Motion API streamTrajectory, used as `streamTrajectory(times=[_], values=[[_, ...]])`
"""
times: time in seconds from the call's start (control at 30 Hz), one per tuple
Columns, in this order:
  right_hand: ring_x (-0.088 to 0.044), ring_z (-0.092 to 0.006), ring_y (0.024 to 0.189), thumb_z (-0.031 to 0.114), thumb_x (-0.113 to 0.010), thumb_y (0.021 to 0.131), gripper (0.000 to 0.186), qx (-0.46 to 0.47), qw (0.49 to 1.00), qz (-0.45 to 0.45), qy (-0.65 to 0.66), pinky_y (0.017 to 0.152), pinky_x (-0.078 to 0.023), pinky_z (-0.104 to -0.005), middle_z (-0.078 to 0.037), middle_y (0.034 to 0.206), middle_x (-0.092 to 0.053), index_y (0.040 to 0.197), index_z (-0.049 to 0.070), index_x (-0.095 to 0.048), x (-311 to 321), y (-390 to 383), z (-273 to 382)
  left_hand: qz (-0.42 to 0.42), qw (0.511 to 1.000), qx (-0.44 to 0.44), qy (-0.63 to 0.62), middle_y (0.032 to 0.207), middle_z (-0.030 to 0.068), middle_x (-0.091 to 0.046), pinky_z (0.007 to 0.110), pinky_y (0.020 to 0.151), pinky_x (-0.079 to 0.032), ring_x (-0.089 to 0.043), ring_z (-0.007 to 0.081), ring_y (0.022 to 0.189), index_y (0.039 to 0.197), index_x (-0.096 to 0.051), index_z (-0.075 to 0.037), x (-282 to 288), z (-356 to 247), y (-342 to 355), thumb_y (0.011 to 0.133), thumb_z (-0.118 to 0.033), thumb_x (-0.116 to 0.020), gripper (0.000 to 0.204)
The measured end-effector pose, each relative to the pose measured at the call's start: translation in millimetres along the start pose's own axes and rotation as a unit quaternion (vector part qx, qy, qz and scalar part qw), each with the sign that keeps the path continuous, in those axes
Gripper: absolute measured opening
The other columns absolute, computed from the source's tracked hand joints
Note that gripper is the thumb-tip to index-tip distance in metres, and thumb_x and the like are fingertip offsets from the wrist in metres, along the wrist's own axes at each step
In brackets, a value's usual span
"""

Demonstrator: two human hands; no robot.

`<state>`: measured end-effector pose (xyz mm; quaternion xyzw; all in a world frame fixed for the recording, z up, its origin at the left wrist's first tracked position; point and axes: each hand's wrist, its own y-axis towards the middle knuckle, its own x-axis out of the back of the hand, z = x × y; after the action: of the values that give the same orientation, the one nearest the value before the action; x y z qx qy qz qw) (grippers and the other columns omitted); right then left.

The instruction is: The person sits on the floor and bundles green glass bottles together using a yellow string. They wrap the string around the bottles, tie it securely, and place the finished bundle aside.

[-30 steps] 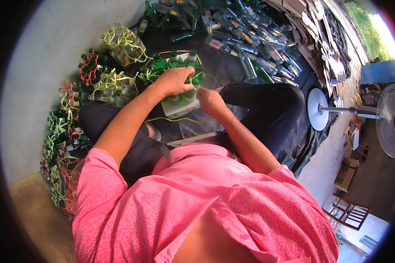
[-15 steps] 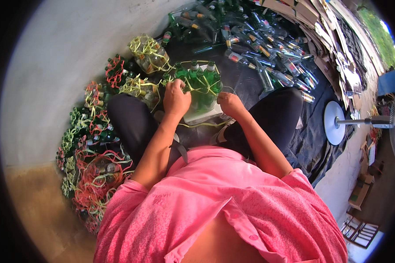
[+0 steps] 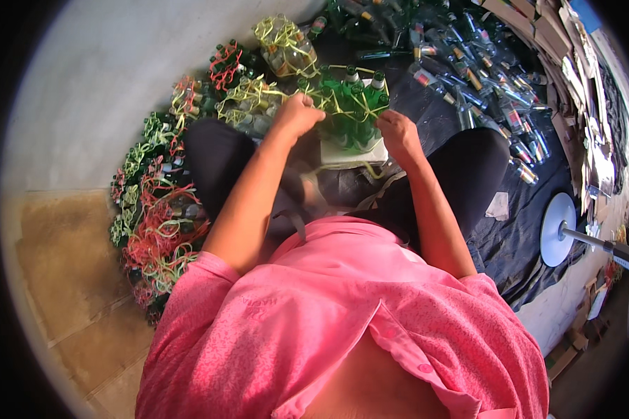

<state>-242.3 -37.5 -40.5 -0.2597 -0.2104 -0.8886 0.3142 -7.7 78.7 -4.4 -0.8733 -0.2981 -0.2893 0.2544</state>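
A bundle of green glass bottles (image 3: 360, 130) stands upright in front of me on a pale block (image 3: 351, 156). Yellow plastic strap (image 3: 353, 112) loops and crosses around the bottle necks. At the bundle's left side, my left hand (image 3: 299, 116) is closed, pinching the strap near a neck. My right hand (image 3: 400, 137) is closed at the right side, its fingers on the strap where it comes off the outer bottle. The fingertips of both hands are partly hidden. A loose length of strap (image 3: 328, 167) runs along the near side of the block.
Strapped bottle bundles (image 3: 285, 47) line the wall on the left, with tangled red and green straps (image 3: 164, 227) nearer me. Loose bottles (image 3: 468, 77) are heaped at the far right on a black sheet (image 3: 496, 241). Flattened cardboard (image 3: 538, 31) and a fan's round base (image 3: 558, 229) lie beyond.
My right hand has come closer to the bundle's right side, shortening the strap between them. My left hand stays by the left necks. The whole view has shifted.
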Motion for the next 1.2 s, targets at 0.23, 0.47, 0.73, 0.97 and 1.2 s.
streamTrajectory(times=[0.23, 0.47, 0.73, 0.97, 1.2], values=[[-0.067, -0.0374, 0.081, 0.007, -0.058, 0.080, 0.006, 0.166, 0.981, -0.034, -0.090, 0.068, -0.054, -0.0480, -0.016, 0.087, -0.064, 0.078, 0.002, -0.061, -11.4, 0.3, -29.4, -0.076, 0.988, -0.089, 0.100, 0.124, 0.0241, -0.065, 0.044, 0.098, -0.050, -0.063, 0.0377, 0.116, 0.131, -0.056, 0.002, -36.3, 18.6, -25.4, 0.074, -0.036, -0.087, 0.075], [-0.063, -0.0493, 0.081, 0.019, -0.059, 0.095, 0.021, -0.126, 0.989, 0.012, 0.081, 0.071, -0.051, -0.0515, -0.027, 0.084, -0.065, 0.087, -0.001, -0.059, -11.8, -10.6, 7.8, -0.131, 0.991, -0.006, 0.012, 0.155, 0.0360, -0.033, 0.045, 0.121, -0.032, -0.035, 0.0451, 0.146, 0.153, -0.023, 0.015, -103.7, 38.5, -38.7, 0.067, -0.059, -0.090, 0.131], [-0.064, -0.0501, 0.079, 0.020, -0.057, 0.095, 0.023, -0.080, 0.993, -0.029, 0.081, 0.069, -0.050, -0.0540, -0.028, 0.080, -0.064, 0.086, 0.000, -0.061, -11.7, -13.2, 15.4, -0.122, 0.989, -0.022, -0.087, 0.144, 0.0334, -0.045, 0.046, 0.115, -0.038, -0.046, 0.0445, 0.136, 0.143, -0.035, 0.011, -132.0, 24.9, -3.4, 0.071, -0.048, -0.088, 0.107], [-0.066, -0.0489, 0.075, 0.017, -0.056, 0.093, 0.020, -0.034, 0.997, -0.010, 0.069, 0.068, -0.053, -0.0550, -0.027, 0.077, -0.066, 0.083, 0.002, -0.062, -17.7, -14.3, 13.8, -0.192, 0.971, -0.136, 0.047, 0.122, 0.0290, -0.053, 0.047, 0.103, -0.044, -0.055, 0.0434, 0.112, 0.124, -0.054, 0.007, -139.6, 36.6, 7.7, 0.080, -0.044, -0.082, 0.073], [-0.065, -0.0508, 0.075, 0.020, -0.055, 0.097, 0.024, -0.018, 0.993, 0.032, 0.109, 0.067, -0.051, -0.0587, -0.028, 0.076, -0.065, 0.081, 0.003, -0.062, -38.6, -26.5, 26.0, -0.086, 0.984, -0.125, 0.093, 0.128, 0.0322, -0.055, 0.047, 0.107, -0.044, -0.054, 0.0451, 0.124, 0.139, -0.036, 0.011, -74.4, 46.4, 24.0, 0.069, -0.033, -0.084, 0.095]])
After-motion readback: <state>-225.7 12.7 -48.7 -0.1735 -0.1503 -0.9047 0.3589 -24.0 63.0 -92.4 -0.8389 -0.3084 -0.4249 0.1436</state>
